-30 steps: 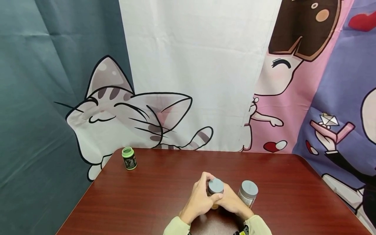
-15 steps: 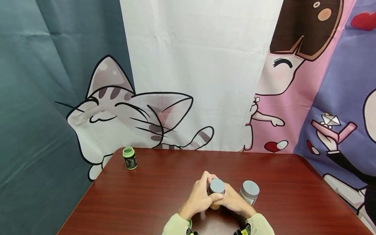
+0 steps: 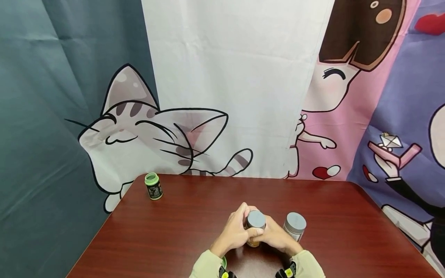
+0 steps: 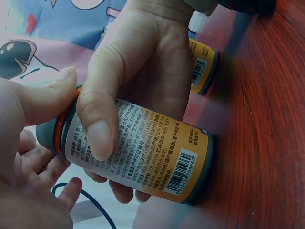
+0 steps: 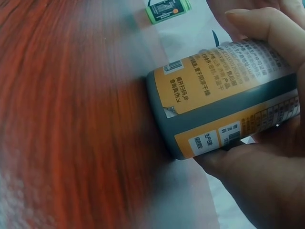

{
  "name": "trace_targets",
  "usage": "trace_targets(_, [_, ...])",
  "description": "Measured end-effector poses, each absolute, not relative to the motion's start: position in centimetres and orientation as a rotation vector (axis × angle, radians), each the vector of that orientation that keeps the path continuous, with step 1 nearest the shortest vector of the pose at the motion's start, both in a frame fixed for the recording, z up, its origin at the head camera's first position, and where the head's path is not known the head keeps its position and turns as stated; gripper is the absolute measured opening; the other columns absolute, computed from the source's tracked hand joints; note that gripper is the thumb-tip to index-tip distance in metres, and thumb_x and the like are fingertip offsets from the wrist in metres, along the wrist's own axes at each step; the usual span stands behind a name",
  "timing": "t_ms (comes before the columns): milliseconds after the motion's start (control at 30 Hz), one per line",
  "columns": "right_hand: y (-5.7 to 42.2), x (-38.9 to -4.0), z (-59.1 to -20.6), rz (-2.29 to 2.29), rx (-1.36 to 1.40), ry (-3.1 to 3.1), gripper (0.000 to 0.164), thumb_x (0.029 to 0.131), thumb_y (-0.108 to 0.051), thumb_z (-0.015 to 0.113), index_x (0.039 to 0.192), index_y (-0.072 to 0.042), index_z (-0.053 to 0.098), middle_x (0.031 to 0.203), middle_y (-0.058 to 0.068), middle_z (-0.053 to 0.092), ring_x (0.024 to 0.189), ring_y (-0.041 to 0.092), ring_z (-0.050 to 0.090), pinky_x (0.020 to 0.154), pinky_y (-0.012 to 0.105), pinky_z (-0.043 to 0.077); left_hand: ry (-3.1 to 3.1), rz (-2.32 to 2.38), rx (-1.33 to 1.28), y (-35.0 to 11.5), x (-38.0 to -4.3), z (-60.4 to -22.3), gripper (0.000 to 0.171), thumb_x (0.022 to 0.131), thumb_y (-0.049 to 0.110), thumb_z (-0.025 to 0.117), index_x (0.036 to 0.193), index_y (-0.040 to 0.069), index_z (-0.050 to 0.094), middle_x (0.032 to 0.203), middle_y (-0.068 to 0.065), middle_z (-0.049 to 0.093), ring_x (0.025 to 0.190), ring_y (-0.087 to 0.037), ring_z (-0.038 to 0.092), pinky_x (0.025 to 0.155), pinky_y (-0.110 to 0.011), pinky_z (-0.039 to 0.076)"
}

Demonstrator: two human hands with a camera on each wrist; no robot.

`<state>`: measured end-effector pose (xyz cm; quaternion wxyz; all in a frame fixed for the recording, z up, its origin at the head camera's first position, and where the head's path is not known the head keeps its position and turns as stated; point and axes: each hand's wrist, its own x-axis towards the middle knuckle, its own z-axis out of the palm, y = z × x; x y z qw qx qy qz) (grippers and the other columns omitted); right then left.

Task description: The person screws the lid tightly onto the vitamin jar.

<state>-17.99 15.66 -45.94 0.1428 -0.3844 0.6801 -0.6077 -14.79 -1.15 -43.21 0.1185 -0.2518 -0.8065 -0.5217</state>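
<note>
The cylindrical bottle with an orange-and-white printed label and dark grey base [image 4: 140, 149] is upright between the person's two hands, at the near side of the reddish-brown wooden table [image 3: 187, 227]. Whether its base bears on the wood or hangs just above it, I cannot tell. Its flat, round grey lid [image 3: 256, 219] sits on top, with an orange ring showing beneath it in the left wrist view.

The step in hand looks like working at that lid: one hand is at the top while the other steadies the body. If so, the next move calls for a firm hold low on the bottle and a twist above, keeping the base from sliding or tipping.

The left hand [image 3: 233, 231] reaches in with its wrist raised, curled about the lid, thumb across the near side and fingers round the far side. The right hand [image 3: 276, 234] comes from the other side and wraps the body lower down, its thumb lying along the label. Neither hand has much gap left; both grip.

A second grey-lidded bottle [image 3: 295, 223] stands just beyond the right forearm, near enough to be nudged by a wide turn. An uncapped bright-green bottle with a black label [image 3: 154, 186] stands well apart at the far left corner.
</note>
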Motion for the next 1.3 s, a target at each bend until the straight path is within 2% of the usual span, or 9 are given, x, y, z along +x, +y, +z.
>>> trace_targets(133, [15.7, -18.0, -45.9, -1.731, -1.097, 2.003, 0.065, 0.07, -0.003, 0.074, 0.126, -0.013, 0.042, 0.103, 0.017, 0.058, 0.089, 0.014, 0.056, 0.07, 0.028, 0.049, -2.348, -1.542, -0.734, -1.1, -14.4, -42.8, 0.051, 0.068, 0.024, 0.08, 0.079, 0.004, 0.034, 0.073, -0.003, 0.051, 0.064, -0.011, 0.039, 0.057, -0.015, 0.027])
trace_targets(333, [15.8, -18.1, -45.9, -1.706, -1.107, 2.059, 0.064, 0.07, -0.005, 0.075, 0.125, -0.014, 0.044, 0.107, 0.02, 0.057, 0.093, 0.014, 0.055, 0.078, 0.026, 0.047, -2.297, -1.578, -0.788, -1.2, -13.1, -40.6, 0.047, 0.069, 0.012, 0.078, 0.078, 0.0, 0.034, 0.087, -0.007, 0.06, 0.069, -0.016, 0.045, 0.061, -0.016, 0.03])
trace_targets(467, [15.8, -17.9, -45.9, -1.718, -1.038, 2.061, 0.069, 0.069, -0.003, 0.076, 0.128, -0.016, 0.042, 0.106, 0.016, 0.059, 0.091, 0.013, 0.056, 0.074, 0.027, 0.048, -2.283, -1.544, -0.8, -1.2, -12.7, -39.9, 0.046, 0.07, 0.012, 0.077, 0.077, 0.001, 0.034, 0.076, -0.011, 0.055, 0.063, -0.017, 0.042, 0.057, -0.014, 0.027])
trace_targets(633, [15.7, -17.8, -45.8, -1.739, -1.018, 2.057, 0.072, 0.069, -0.002, 0.075, 0.131, -0.016, 0.039, 0.109, 0.013, 0.058, 0.093, 0.013, 0.054, 0.075, 0.026, 0.047, -2.28, -1.532, -0.779, -1.1, -12.7, -39.9, 0.046, 0.069, 0.013, 0.078, 0.077, 0.002, 0.033, 0.074, -0.007, 0.051, 0.063, -0.019, 0.042, 0.057, -0.014, 0.026])
trace_targets(800, [15.7, -17.8, -46.0, -1.755, -1.018, 2.043, 0.074, 0.069, -0.001, 0.074, 0.133, -0.015, 0.038, 0.109, 0.014, 0.057, 0.094, 0.013, 0.054, 0.077, 0.026, 0.046, -2.296, -1.549, -0.77, -1.2, -12.8, -40.2, 0.046, 0.07, 0.015, 0.078, 0.078, 0.002, 0.035, 0.062, -0.002, 0.037, 0.056, -0.011, 0.031, 0.053, -0.013, 0.02])
trace_targets(900, [15.6, -17.8, -46.1, -1.757, -0.979, 2.053, 0.073, 0.069, 0.0, 0.074, 0.132, -0.016, 0.04, 0.108, 0.017, 0.056, 0.092, 0.013, 0.054, 0.077, 0.026, 0.046, -2.299, -1.55, -0.78, -1.2, -13.4, -41.0, 0.045, 0.071, 0.017, 0.078, 0.079, 0.001, 0.036, 0.069, -0.001, 0.051, 0.059, -0.008, 0.037, 0.054, -0.016, 0.028])
trace_targets(1033, [15.4, -17.7, -45.9, -1.739, -0.955, 2.078, 0.07, 0.069, 0.0, 0.074, 0.129, -0.017, 0.043, 0.108, 0.019, 0.056, 0.091, 0.013, 0.054, 0.076, 0.026, 0.047, -2.339, -1.536, -0.76, -1.4, -14.2, -42.2, 0.043, 0.071, 0.022, 0.078, 0.08, 0.006, 0.04, 0.1, 0.002, 0.063, 0.072, -0.007, 0.05, 0.06, -0.021, 0.039])
trace_targets(1200, [15.7, -17.4, -45.0, -1.697, -0.965, 2.027, 0.073, 0.071, -0.001, 0.073, 0.132, -0.017, 0.038, 0.107, 0.019, 0.055, 0.09, 0.019, 0.055, 0.071, 0.03, 0.049, -2.411, -1.52, -0.731, -1.5, -14.2, -42.4, 0.04, 0.073, 0.028, 0.077, 0.081, 0.014, 0.041, 0.09, 0.006, 0.058, 0.068, -0.011, 0.048, 0.058, -0.02, 0.037])
trace_targets(1300, [16.4, -16.8, -44.1, -1.616, -0.859, 2.071, 0.069, 0.074, -0.01, 0.074, 0.131, -0.015, 0.036, 0.111, 0.013, 0.054, 0.095, 0.02, 0.056, 0.076, 0.03, 0.048, -2.454, -1.488, -0.724, -1.4, -14.0, -42.1, 0.038, 0.074, 0.028, 0.076, 0.088, 0.016, 0.043, 0.099, 0.009, 0.059, 0.081, -0.008, 0.053, 0.068, -0.023, 0.042])
